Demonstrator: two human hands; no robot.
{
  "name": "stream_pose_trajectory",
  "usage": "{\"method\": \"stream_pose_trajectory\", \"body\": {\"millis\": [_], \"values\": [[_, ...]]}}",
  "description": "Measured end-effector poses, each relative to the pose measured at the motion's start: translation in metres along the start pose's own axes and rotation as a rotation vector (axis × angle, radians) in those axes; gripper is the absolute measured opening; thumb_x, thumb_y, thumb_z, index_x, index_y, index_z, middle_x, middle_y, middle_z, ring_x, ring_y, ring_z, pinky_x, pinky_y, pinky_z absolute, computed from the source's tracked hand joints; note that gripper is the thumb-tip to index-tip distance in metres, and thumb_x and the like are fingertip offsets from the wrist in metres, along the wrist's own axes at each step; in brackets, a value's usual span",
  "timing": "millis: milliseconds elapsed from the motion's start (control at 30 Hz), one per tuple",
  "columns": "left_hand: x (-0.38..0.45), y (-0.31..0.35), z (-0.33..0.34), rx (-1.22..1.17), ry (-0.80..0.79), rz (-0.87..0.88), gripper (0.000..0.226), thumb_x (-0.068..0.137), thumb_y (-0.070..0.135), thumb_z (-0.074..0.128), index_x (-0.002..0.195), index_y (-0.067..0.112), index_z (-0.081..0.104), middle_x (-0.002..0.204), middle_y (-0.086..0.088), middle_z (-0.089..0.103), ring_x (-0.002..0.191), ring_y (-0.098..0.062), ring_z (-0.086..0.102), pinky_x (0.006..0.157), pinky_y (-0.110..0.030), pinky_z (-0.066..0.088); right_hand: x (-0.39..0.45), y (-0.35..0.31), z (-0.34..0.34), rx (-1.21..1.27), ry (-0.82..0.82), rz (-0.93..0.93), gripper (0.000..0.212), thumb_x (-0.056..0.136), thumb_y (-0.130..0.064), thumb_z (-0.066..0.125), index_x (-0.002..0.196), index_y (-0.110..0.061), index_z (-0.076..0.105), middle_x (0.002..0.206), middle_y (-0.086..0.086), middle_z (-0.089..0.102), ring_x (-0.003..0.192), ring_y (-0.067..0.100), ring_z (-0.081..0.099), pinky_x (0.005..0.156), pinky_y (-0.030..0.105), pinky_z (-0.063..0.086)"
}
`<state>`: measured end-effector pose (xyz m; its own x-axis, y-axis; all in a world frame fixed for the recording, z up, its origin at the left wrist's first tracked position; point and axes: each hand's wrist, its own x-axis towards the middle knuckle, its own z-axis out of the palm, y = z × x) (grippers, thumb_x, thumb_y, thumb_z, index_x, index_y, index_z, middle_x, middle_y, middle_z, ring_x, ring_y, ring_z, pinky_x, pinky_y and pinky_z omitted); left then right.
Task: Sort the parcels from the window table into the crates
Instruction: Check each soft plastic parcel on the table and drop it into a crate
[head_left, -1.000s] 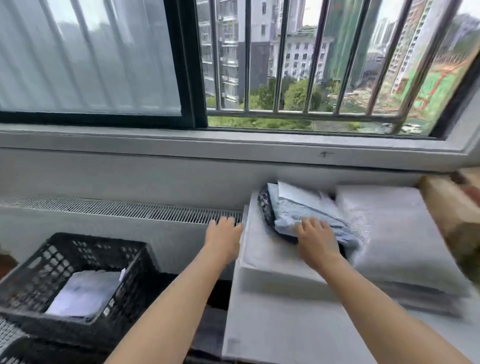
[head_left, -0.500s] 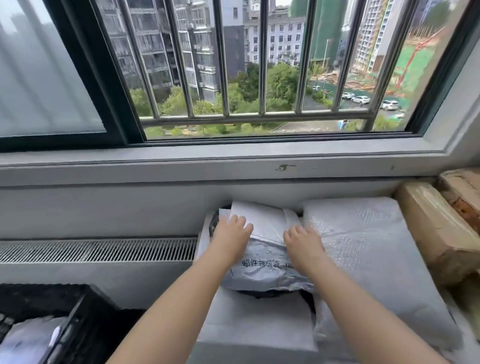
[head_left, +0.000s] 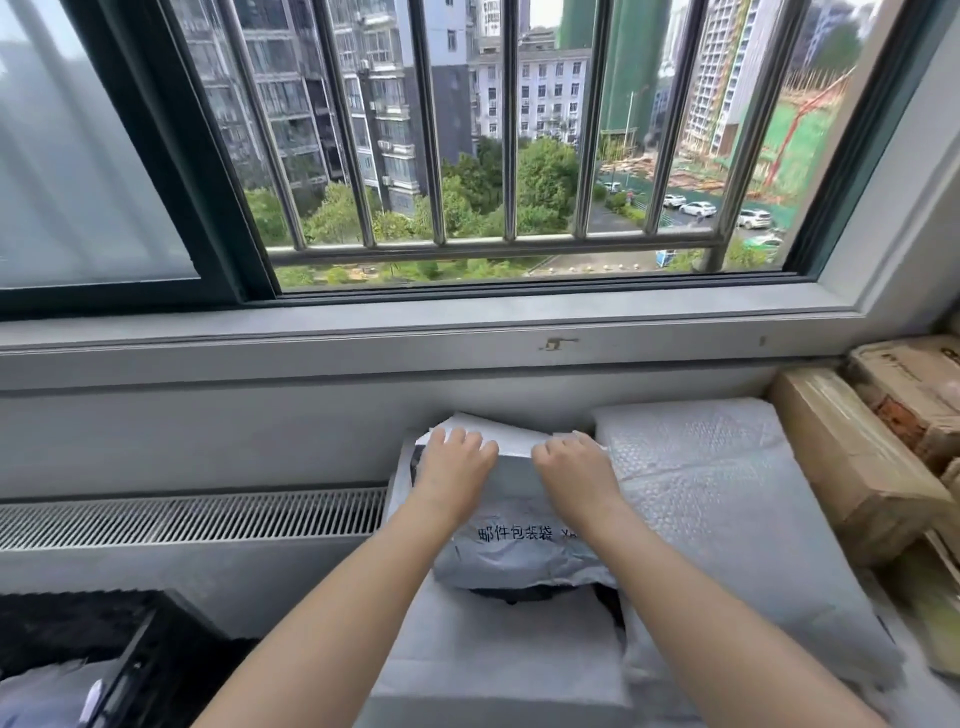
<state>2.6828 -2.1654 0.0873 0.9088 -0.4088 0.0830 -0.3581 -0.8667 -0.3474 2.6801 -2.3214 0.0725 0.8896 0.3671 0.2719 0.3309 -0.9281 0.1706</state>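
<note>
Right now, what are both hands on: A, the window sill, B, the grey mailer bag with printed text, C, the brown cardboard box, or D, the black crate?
B: the left hand and right hand both rest on the far end of the grey mailer bag, fingers curled over its edge.

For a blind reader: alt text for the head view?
Both hands, left hand and right hand, grip the far edge of a grey mailer on stacked parcels below a barred window. A black crate sits lower left.
</note>
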Motion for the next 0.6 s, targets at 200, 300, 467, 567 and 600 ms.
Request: {"method": "stream_pose_trajectory", "body": {"millis": [200,300,467,567,600], "values": [[-0.020,-0.033,-0.064,0.023,0.187,-0.049,0.025,0.058,0.016,0.080,0.074,0.021,0.062,0.072,0.003,0.064,0.071,-0.021,0.063,0.071,-0.027,0.043,0.013,-0.014,-0.062,-0.012,0.362,-0.091,0.019,0.052,0.005,0.059,0.053,-0.013,0.055,0.050,0.003,0.053,0.048,0.024,0.056,0.073,0.034,0.057],[-0.039,-0.044,-0.079,-0.061,0.208,-0.068,0.018,0.075,0.009,0.067,0.089,0.017,0.060,0.086,-0.001,0.067,0.083,-0.025,0.063,0.074,-0.030,0.040,0.017,-0.020,-0.075,-0.027,0.530,-0.078,0.022,0.069,0.007,0.052,0.080,-0.003,0.067,0.077,0.014,0.067,0.078,0.033,0.067,0.094,0.043,0.050],[-0.066,-0.060,-0.085,-0.393,0.328,-0.323,0.018,0.100,0.018,0.035,0.104,0.015,0.052,0.102,-0.004,0.066,0.091,-0.030,0.062,0.064,-0.030,0.035,0.005,-0.032,-0.077,-0.045,0.637,-0.022,0.064,0.079,0.002,0.028,0.144,0.002,0.028,0.151,0.019,0.029,0.141,0.035,0.022,0.119,0.046,0.007],[-0.088,-0.068,-0.091,-0.574,0.360,-0.423,0.020,0.101,0.022,0.036,0.107,0.017,0.055,0.101,-0.006,0.066,0.090,-0.031,0.060,0.065,-0.031,0.036,-0.011,-0.043,-0.062,-0.039,0.663,-0.055,0.080,0.075,0.002,0.043,0.149,-0.002,0.014,0.156,0.015,0.016,0.146,0.032,0.009,0.119,0.047,0.005],[-0.095,-0.071,-0.092,-0.619,0.375,-0.462,0.020,0.101,0.022,0.037,0.107,0.017,0.056,0.100,-0.006,0.065,0.090,-0.031,0.059,0.065,-0.031,0.036,-0.017,-0.046,-0.056,-0.033,0.656,-0.073,0.089,0.072,0.003,0.051,0.150,-0.004,0.010,0.156,0.014,0.015,0.147,0.030,0.004,0.119,0.047,0.004]]}}
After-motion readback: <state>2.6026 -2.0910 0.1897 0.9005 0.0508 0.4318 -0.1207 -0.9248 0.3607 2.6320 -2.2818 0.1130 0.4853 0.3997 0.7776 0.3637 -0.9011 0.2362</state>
